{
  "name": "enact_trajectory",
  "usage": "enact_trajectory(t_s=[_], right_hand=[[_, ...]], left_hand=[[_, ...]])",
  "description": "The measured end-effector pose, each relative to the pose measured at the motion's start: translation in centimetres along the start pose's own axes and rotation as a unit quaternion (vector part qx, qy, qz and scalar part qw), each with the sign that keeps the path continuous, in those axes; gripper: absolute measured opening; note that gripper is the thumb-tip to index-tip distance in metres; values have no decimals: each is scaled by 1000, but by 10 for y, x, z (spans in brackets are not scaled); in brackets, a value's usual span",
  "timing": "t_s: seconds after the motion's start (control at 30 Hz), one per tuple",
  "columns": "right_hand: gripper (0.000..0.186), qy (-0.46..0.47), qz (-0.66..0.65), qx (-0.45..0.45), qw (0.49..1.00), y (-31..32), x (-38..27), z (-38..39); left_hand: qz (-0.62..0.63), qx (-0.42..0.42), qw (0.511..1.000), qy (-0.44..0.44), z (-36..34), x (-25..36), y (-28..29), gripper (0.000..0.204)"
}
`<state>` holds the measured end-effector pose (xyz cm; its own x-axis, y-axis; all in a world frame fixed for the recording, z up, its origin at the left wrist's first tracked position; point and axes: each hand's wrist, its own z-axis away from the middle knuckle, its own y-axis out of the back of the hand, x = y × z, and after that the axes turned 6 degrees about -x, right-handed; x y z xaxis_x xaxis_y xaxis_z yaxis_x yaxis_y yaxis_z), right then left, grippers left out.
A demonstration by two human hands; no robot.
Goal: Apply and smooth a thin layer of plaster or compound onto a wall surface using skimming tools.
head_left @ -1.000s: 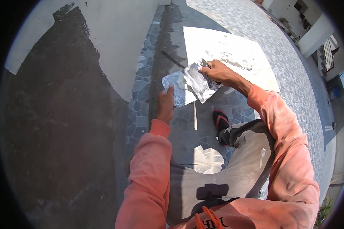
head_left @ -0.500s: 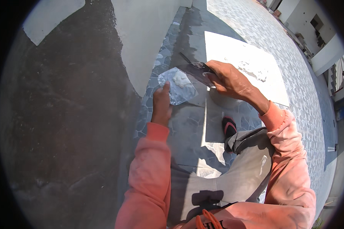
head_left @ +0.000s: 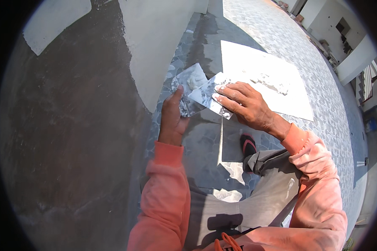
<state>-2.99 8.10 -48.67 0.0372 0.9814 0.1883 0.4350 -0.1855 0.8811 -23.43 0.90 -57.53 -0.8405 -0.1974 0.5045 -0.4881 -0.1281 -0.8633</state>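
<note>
My left hand [head_left: 173, 115] is closed on the edge of a flat, roughly square scraper plate [head_left: 186, 100], thumb on top. A lump of white putty [head_left: 194, 80] sits on that plate. In my right hand [head_left: 253, 106] is a shiny metal scraper blade [head_left: 206, 95], its face smeared with putty. Fingers lie pressed along its back edge, with white paste on their tips. The right blade overlaps the right side of the left plate; whether the two touch I cannot tell.
On the stone-patterned floor lies a white board [head_left: 243, 58] with a putty heap [head_left: 270, 83]. A dark grey wall [head_left: 71, 125], partly coated white, rises along the left. My foot in a black sandal [head_left: 248, 145] is below the board.
My right hand has turned its scraper so the blade's bright face shows, and brought it over the left plate. The left plate has tilted and shifted slightly.
</note>
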Motion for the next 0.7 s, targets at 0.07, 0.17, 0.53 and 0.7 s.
enact_trajectory(t_s=[0.07,0.17,0.53,0.7], right_hand=[[43,-11,13,-12,1000,2,6,10],[41,-27,46,-37,998,-2,22,26],[24,-316,124,-157,927,-9,83,83],[19,-367,104,-228,896,-28,98,79]], left_hand=[[-4,-8,1000,-1,-2,-1,-1,37],[-6,-6,1000,-7,-4,0,-4,37],[-85,-3,995,-52,-6,6,-13,42],[-117,22,993,-26,1,3,-16,42]])
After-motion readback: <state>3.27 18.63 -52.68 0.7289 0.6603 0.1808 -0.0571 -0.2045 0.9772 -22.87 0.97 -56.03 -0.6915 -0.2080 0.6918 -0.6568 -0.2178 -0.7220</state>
